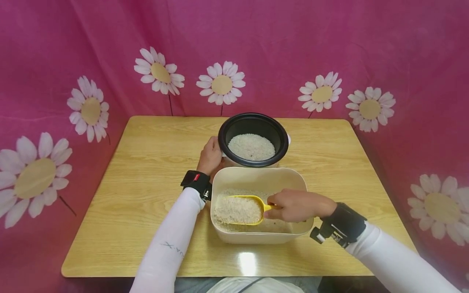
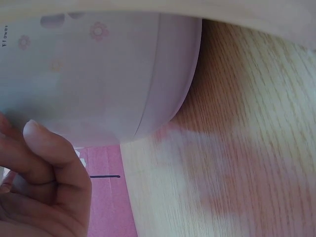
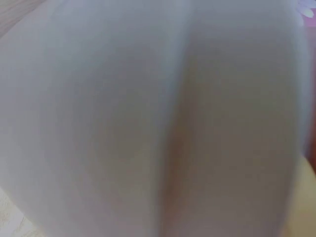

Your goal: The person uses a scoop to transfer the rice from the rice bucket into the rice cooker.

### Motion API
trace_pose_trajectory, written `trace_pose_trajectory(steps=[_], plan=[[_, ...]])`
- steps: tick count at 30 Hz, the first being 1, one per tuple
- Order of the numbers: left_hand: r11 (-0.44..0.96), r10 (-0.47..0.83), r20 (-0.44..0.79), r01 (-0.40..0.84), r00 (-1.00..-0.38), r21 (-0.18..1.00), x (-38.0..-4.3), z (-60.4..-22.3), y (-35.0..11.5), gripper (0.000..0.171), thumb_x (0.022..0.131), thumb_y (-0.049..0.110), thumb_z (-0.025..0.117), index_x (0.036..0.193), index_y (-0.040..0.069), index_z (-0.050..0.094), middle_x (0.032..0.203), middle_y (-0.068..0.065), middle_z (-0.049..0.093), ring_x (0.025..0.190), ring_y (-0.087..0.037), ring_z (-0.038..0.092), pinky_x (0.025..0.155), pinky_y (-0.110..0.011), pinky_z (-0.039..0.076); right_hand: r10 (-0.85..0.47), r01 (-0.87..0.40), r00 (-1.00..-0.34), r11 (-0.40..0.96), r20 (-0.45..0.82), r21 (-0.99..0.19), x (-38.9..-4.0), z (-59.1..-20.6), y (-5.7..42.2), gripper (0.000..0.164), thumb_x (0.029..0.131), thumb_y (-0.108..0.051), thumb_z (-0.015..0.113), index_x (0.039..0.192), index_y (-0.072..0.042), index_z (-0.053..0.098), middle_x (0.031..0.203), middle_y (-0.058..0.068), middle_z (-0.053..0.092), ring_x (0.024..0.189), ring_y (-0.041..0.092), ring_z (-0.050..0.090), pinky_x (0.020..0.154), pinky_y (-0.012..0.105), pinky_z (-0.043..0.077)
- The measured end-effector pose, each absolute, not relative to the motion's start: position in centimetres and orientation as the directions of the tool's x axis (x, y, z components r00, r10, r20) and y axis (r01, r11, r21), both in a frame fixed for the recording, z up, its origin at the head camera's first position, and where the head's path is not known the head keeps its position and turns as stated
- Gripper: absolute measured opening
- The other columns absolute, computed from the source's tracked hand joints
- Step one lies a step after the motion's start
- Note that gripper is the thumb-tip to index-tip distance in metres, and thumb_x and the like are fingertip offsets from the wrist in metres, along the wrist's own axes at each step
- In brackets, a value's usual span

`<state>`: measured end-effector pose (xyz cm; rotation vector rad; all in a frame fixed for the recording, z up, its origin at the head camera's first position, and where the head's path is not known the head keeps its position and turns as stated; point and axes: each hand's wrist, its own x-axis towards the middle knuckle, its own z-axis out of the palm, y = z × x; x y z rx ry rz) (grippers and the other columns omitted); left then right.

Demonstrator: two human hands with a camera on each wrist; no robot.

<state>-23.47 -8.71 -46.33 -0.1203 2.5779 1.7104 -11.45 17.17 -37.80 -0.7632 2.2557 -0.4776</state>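
My right hand (image 1: 300, 205) grips the handle of a yellow scoop (image 1: 261, 221), which is heaped with rice (image 1: 239, 209). The scoop is inside a cream rectangular bin (image 1: 256, 238) with more grain at its bottom. Behind the bin stands a rice cooker (image 2: 108, 74), pale with small printed flowers. Its black inner pot (image 1: 254, 118) is uncovered and has white rice (image 1: 252, 147) in it. At the cooker's left side, my left hand (image 1: 210, 156) holds on with curled fingers; the thumb (image 2: 49, 143) shows close against the wall. A blurred pale bin wall fills most of the right wrist view.
Everything stands on a light wooden table (image 1: 157, 158). A pink curtain (image 1: 264, 40) with white daisies surrounds its back and sides. The bin is close in front of the cooker, with the table's front edge just before it.
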Motion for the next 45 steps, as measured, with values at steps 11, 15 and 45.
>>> trace_pose_trajectory(steps=[11, 15, 45], plan=[[0.376, -0.039, -0.098, -0.106, -0.994, 0.920, -23.5, -46.1, -8.7, 0.045, 0.113, 0.040, 0.026, 0.139, 0.015, 0.054, 0.100, -0.014, 0.061, 0.076, -0.022, 0.058, 0.067, -0.027, 0.045, -0.662, -0.361, -0.586, 0.730, -0.468, -0.580, -11.4, -36.8, 18.2, 0.026, 0.103, -0.043, 0.060, 0.096, -0.019, 0.064, 0.070, -0.008, 0.045, 0.052, 0.006, 0.045, 0.056, 0.023, 0.038], [0.388, -0.047, -0.091, -0.102, -0.995, 0.916, -23.4, -46.1, -8.8, 0.045, 0.113, 0.040, 0.026, 0.139, 0.015, 0.054, 0.104, -0.015, 0.062, 0.082, -0.024, 0.059, 0.071, -0.029, 0.044, -0.653, -0.369, -0.603, 0.738, -0.459, -0.565, -11.4, -36.5, 18.6, 0.025, 0.103, -0.044, 0.059, 0.094, -0.022, 0.063, 0.069, -0.009, 0.046, 0.054, 0.006, 0.047, 0.058, 0.023, 0.039], [0.387, -0.031, -0.091, -0.095, -0.995, 0.917, -23.3, -46.2, -8.7, 0.045, 0.114, 0.042, 0.025, 0.134, 0.014, 0.054, 0.094, -0.012, 0.057, 0.070, -0.019, 0.056, 0.065, -0.027, 0.045, -0.657, -0.322, -0.612, 0.715, -0.440, -0.620, -10.8, -36.2, 20.0, 0.027, 0.103, -0.043, 0.060, 0.109, -0.018, 0.068, 0.069, -0.008, 0.050, 0.056, 0.007, 0.049, 0.056, 0.022, 0.040]])
